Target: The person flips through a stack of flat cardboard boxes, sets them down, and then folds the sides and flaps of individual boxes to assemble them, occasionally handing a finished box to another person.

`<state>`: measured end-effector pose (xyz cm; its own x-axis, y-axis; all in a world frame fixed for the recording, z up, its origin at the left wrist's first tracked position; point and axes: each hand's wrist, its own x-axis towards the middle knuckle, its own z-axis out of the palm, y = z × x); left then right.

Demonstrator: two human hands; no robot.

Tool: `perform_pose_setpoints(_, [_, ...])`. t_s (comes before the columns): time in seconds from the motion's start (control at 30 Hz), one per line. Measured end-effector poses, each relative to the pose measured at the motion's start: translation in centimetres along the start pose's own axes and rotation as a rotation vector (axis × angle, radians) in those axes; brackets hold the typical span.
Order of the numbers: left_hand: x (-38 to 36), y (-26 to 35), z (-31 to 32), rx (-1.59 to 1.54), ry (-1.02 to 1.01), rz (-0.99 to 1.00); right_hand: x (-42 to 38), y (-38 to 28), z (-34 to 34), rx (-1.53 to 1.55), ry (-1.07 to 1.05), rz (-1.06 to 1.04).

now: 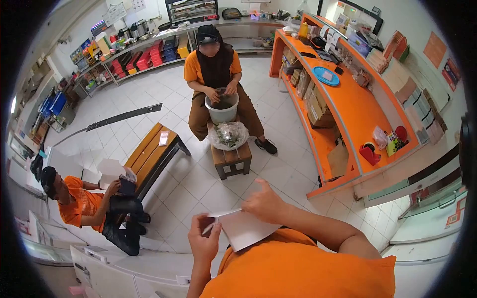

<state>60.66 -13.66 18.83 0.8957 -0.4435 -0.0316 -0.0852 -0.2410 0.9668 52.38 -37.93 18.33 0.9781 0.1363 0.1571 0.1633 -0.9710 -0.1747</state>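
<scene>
A white piece of folded card (248, 228) is held in front of my orange shirt, its broad face turned up. My left hand (202, 239) grips its left end, where a small flap stands between thumb and fingers. At the far edge of the card, my right hand (267, 202) has its fingers curled over the corner, with the index finger pointing away. The underside of the card and some fingertips are hidden.
Ahead, a seated person reaches into a white bucket (222, 110); a clear plastic bag of greens (228, 136) sits on the stool (231, 158). At left, another person on a wooden bench (149, 153) handles an open white box (110, 170). An orange counter (350, 111) stands right.
</scene>
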Motion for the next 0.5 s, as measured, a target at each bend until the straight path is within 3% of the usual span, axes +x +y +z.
perform_pose_setpoints(0.03, [-0.2, 2.2, 0.5, 0.198, 0.129, 0.047, 0.0, -0.1, -0.2, -0.034, -0.143, 0.001])
perform_pose_setpoints(0.07, [0.0, 3.0, 1.0, 0.331, 0.303, 0.290, 0.0, -0.5, -0.4, -0.035, -0.144, 0.001])
perform_pose_setpoints(0.1, [0.5, 4.2, 1.0, 0.330, 0.303, 0.289, 0.3, -1.1, -0.4, -0.049, -0.159, 0.001])
perform_pose_setpoints(0.17, [0.9, 6.2, 0.7, 0.815, 0.075, 0.505, 1.0, -2.4, -0.6, -0.050, -0.186, -0.001])
perform_pose_setpoints(0.2, [1.3, 5.2, 0.5, 0.816, 0.073, 0.491, 1.6, -2.9, -0.8, -0.075, -0.141, -0.023])
perform_pose_setpoints(0.27, [3.4, 2.2, 0.3, 0.747, -0.338, 0.292, 2.1, -3.2, -1.2, -0.113, -0.090, -0.046])
perform_pose_setpoints(0.5, [3.6, 0.5, -0.1, 0.658, -0.221, 0.401, 1.9, -2.1, -3.2, -0.057, -0.270, 0.129])
